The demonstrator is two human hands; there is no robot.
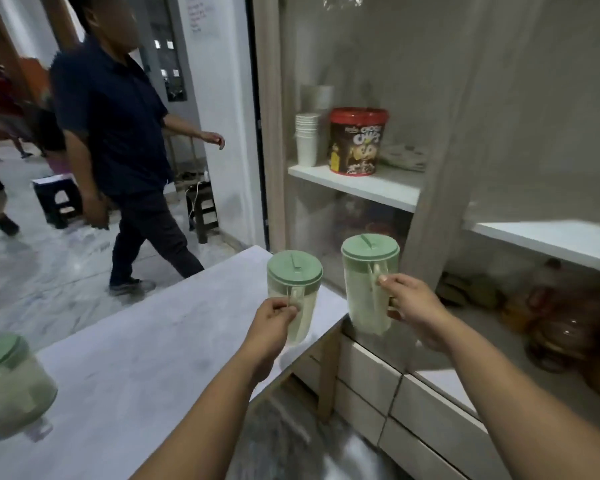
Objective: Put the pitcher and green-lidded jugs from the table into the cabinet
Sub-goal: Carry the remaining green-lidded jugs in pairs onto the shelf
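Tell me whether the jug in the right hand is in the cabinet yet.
Not yet. The right hand holds the jug by its handle, upright, in front of the cabinet, lid on.

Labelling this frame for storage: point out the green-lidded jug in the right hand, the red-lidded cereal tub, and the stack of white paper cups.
Translucent green-lidded jug in the right hand [368, 289]: head view, on its translucent body.
Red-lidded brown cereal tub [355, 147]: head view, on its printed front.
Stack of white paper cups [306, 140]: head view, mid-stack.
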